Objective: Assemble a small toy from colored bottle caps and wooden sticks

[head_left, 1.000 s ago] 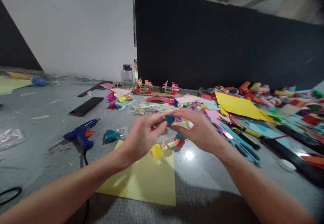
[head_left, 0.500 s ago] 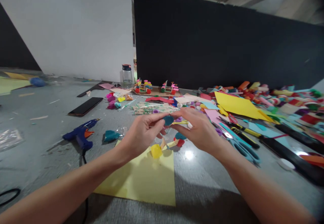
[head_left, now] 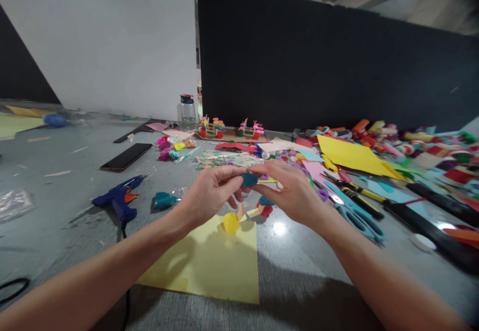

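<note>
A small teal disc (head_left: 249, 180) is pinched by both hands above the far part of a yellow paper sheet (head_left: 220, 261). My left hand (head_left: 209, 189) grips its left side between thumb and fingers, the lower fingers curled beneath. My right hand (head_left: 290, 191) has its thumb and fingertips closed on the right side. What the disc is made of I cannot tell. Below the hands sit a yellow cylinder-like piece (head_left: 231, 223) and a small build with red and teal parts (head_left: 266, 206), partly covered by my right hand.
Left of the hands lie a blue glue gun (head_left: 121, 199), a phone (head_left: 127, 157) and a teal lump in clear plastic (head_left: 164, 200). On the right are blue scissors (head_left: 361, 224), a black-and-yellow cutter (head_left: 361, 202) and yellow paper (head_left: 352, 156). Two colourful models (head_left: 211, 127) stand behind a stick pile (head_left: 228, 159).
The teal disc has tilted and looks flatter, a little lower between my fingers. The left fingers have shifted slightly; the things on the table stay where they were.
</note>
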`<state>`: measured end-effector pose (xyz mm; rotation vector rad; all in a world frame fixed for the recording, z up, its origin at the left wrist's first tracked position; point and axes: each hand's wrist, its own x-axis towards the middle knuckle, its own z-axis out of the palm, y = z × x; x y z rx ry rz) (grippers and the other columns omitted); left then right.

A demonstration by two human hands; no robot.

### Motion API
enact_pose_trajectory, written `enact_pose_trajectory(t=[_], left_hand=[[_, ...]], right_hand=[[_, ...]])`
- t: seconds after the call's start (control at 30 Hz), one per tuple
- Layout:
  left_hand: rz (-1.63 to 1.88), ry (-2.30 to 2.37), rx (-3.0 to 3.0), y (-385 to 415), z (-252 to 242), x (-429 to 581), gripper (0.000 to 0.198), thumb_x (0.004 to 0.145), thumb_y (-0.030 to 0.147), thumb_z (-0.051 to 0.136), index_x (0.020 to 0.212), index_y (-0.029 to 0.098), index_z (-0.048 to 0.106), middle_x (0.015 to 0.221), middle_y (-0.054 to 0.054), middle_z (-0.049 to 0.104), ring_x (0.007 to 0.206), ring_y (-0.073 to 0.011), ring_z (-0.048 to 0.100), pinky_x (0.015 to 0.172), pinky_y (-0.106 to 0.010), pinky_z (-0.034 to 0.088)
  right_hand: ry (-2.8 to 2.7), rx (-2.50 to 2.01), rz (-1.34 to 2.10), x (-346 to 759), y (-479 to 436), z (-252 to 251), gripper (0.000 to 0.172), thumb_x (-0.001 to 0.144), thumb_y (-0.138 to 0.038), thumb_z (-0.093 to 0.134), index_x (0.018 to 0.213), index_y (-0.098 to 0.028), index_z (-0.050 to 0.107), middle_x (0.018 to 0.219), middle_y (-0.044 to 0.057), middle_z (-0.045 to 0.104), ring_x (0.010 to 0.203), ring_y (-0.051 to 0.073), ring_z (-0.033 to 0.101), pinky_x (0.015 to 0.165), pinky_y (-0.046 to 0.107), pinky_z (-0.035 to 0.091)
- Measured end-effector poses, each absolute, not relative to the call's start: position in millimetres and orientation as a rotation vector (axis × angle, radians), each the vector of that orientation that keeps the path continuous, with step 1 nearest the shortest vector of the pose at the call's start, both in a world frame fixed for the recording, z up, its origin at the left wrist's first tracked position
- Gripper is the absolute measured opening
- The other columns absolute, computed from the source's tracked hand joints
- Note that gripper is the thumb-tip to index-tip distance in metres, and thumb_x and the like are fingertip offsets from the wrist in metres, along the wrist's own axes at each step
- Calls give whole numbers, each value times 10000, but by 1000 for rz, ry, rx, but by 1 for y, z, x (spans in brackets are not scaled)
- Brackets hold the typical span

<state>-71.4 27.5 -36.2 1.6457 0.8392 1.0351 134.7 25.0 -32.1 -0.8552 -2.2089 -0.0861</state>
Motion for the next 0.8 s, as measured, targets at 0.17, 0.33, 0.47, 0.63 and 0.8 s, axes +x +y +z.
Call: enact_pose_trajectory(t=[0.17, 0.33, 0.47, 0.63, 0.8], left_hand=[[997, 831, 1572, 27, -31, -72, 228, 862, 213, 590, 1009, 140, 749, 698, -20, 675, 589, -121, 625, 515, -228, 554], [959, 816, 1507, 27, -29, -72, 205, 858, 223, 600, 958, 139, 757, 717, -32, 680, 590, -119, 615, 497, -218, 530], [960, 799, 1496, 27, -29, -73, 200, 861, 232, 604, 941, 146, 766, 702, -33, 680, 584, -115, 608, 492, -208, 510], [1014, 787, 1434, 27, -28, -73, 212, 852, 242, 625, 979, 151, 767, 712, -37, 690, 590, -119, 615, 496, -211, 501], [1070, 738, 1395, 26, -29, -74, 226, 848, 256, 635, 1005, 160, 766, 707, -35, 690, 604, -123, 619, 503, -213, 505]], right_hand=[[-2223, -770, -61, 135, 26, -32, 253, 931, -257, 637, 1183, -261, 658, 1049, 37, 726, 996, 195, 653, 880, 368, 524], [-2242, -713, -20, 135, 26, -30, 224, 937, -240, 626, 1153, -275, 676, 1048, 29, 722, 1005, 184, 650, 885, 365, 525], [-2217, -719, 7, 135, 25, -30, 251, 927, -254, 639, 1173, -289, 671, 1080, 24, 724, 1039, 188, 657, 910, 372, 533], [-2176, -774, 44, 136, 24, -30, 375, 915, -279, 653, 1288, -282, 615, 1235, 53, 686, 1160, 218, 631, 990, 420, 525], [-2259, -743, 126, 134, 23, -30, 442, 973, -294, 558, 1412, -290, 510, 1438, 78, 550, 1351, 231, 492, 1103, 483, 443]])
